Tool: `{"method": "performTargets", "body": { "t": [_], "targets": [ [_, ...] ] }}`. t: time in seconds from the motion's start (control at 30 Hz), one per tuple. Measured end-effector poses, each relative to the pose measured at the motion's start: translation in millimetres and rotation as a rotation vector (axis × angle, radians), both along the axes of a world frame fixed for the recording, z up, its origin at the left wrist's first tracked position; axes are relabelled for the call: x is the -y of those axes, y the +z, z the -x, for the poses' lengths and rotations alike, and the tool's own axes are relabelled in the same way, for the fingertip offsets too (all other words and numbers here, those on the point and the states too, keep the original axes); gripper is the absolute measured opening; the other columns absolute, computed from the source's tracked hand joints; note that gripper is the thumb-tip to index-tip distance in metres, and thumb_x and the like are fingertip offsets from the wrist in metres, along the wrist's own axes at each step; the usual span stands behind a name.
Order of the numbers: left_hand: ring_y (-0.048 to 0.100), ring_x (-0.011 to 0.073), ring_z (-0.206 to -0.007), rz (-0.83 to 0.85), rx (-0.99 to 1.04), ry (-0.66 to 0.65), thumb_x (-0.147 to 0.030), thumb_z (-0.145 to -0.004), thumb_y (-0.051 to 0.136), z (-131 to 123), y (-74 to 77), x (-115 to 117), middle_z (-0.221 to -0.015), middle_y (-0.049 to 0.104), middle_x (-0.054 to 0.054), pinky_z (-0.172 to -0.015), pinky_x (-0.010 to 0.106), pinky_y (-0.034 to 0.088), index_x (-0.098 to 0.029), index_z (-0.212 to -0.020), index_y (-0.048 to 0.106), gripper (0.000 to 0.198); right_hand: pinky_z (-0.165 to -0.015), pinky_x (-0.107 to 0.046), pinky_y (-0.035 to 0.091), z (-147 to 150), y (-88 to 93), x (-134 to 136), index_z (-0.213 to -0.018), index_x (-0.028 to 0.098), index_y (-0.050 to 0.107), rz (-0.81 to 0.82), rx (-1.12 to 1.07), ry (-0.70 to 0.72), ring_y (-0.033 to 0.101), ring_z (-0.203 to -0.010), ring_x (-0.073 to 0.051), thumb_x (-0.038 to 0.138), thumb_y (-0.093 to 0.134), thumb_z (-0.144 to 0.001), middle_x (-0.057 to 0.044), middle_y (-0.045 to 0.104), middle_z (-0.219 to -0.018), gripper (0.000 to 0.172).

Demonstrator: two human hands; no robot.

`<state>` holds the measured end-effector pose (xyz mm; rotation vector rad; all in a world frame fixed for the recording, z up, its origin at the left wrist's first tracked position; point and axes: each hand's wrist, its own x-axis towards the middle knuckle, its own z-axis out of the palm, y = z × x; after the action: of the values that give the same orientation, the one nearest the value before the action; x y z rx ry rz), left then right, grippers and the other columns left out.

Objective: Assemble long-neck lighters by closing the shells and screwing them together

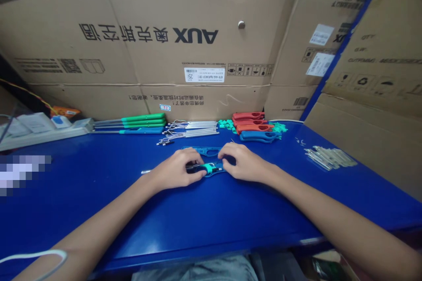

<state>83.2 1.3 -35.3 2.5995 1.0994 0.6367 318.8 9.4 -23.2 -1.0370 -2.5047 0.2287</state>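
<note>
Between my hands, near the middle of the table, lies a blue handle shell [218, 174] of what looks like a long-necked lighter. Inside it sits a turquoise trigger piece [209, 167], with thin wires and dark parts beside it. A metal tube [145, 172] sticks out to the left, under my left wrist. My left hand [180, 169] grips the shell's left part, thumb in front and fingers behind. At the shell's right end my right hand [243, 162] is closed, fingers bent; what its fingertips pinch is partly hidden. Just behind lies a second blue shell half [209, 152].
Behind are lighters with green handles [145, 120], metal tubes with wires [199, 128], red shells [249, 118], blue shells [259, 136] and small turquoise pieces [227, 125]. Silvery strips [330, 158] lie right, a power strip [49, 135] left. Cardboard [148, 66] walls the back.
</note>
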Motion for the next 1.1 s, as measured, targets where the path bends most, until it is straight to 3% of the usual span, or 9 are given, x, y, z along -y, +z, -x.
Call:
{"method": "performTargets", "body": {
  "t": [0.13, 0.23, 0.33, 0.47, 0.7, 0.87, 1.1],
  "targets": [
    [0.060, 0.0190, -0.079, -0.011, -0.020, 0.014, -0.039, -0.080, 0.063, 0.3, 3.2, 2.1, -0.087, 0.065, 0.004, -0.072, 0.030, 0.048, -0.019, -0.088, 0.064, 0.021, -0.087, -0.039, 0.046, -9.5, 7.6, -7.7, -0.094, 0.014, 0.062, -0.041, 0.071, -0.214, 0.059, -0.097, -0.026, 0.017, 0.053, -0.086, -0.013, 0.064, -0.099, 0.013],
    [0.060, 0.0215, -0.088, -0.009, -0.035, 0.020, -0.049, -0.079, 0.065, -3.5, 2.6, 4.4, -0.094, 0.064, 0.004, -0.076, 0.033, 0.049, -0.021, -0.101, 0.061, 0.036, -0.075, -0.042, 0.047, -18.2, 5.3, -15.2, -0.088, 0.011, 0.063, 0.002, 0.170, -0.360, 0.062, -0.089, -0.032, 0.023, 0.059, -0.084, -0.020, 0.063, -0.092, 0.013],
    [0.060, 0.0231, -0.093, 0.003, -0.069, 0.025, -0.052, -0.080, 0.064, -7.4, 1.2, 6.4, -0.099, 0.063, 0.004, -0.080, 0.035, 0.048, -0.023, -0.106, 0.060, 0.040, -0.065, -0.036, 0.046, -22.2, -1.3, -20.2, -0.077, 0.014, 0.062, 0.058, 0.237, -0.408, 0.064, -0.078, -0.029, 0.019, 0.059, -0.083, -0.018, 0.064, -0.085, 0.008],
    [0.059, 0.0211, -0.088, -0.007, -0.055, 0.065, -0.050, -0.078, 0.066, -5.6, 2.9, 6.1, -0.095, 0.061, 0.004, -0.075, 0.032, 0.047, -0.021, -0.100, 0.056, 0.038, -0.059, -0.029, 0.042, -19.6, -2.3, -18.8, -0.072, 0.018, 0.057, 0.073, 0.231, -0.366, 0.061, -0.069, -0.021, 0.010, 0.052, -0.084, -0.011, 0.062, -0.075, 0.015],
    [0.054, 0.0190, -0.076, -0.101, -0.100, 0.017, -0.050, -0.079, 0.067, 1.0, 9.1, 1.5, -0.075, 0.059, 0.002, -0.069, 0.030, 0.043, -0.018, -0.072, 0.058, 0.034, -0.073, -0.026, 0.045, -12.3, 18.8, -2.1, -0.087, 0.017, 0.055, 0.009, 0.064, -0.128, 0.056, -0.079, -0.015, 0.015, 0.043, -0.092, -0.007, 0.059, -0.091, 0.013],
    [0.056, 0.0184, -0.074, -0.080, -0.116, 0.017, -0.051, -0.081, 0.065, 2.1, 9.6, 1.1, -0.074, 0.062, 0.003, -0.069, 0.029, 0.044, -0.018, -0.071, 0.064, 0.034, -0.067, -0.025, 0.040, -13.0, 18.7, 3.1, -0.080, 0.016, 0.058, 0.061, 0.055, 0.018, 0.053, -0.073, -0.014, 0.012, 0.050, -0.082, -0.004, 0.060, -0.085, 0.009],
    [0.059, 0.0168, -0.071, 0.033, -0.075, 0.018, -0.042, -0.082, 0.063, 4.8, 11.5, 0.9, -0.076, 0.067, 0.003, -0.067, 0.027, 0.044, -0.018, -0.076, 0.070, 0.025, -0.063, -0.025, 0.037, -10.6, 14.1, 6.0, -0.078, 0.016, 0.059, 0.099, 0.102, 0.023, 0.052, -0.072, -0.014, 0.013, 0.053, -0.080, -0.005, 0.061, -0.081, 0.007]
  ]
}}
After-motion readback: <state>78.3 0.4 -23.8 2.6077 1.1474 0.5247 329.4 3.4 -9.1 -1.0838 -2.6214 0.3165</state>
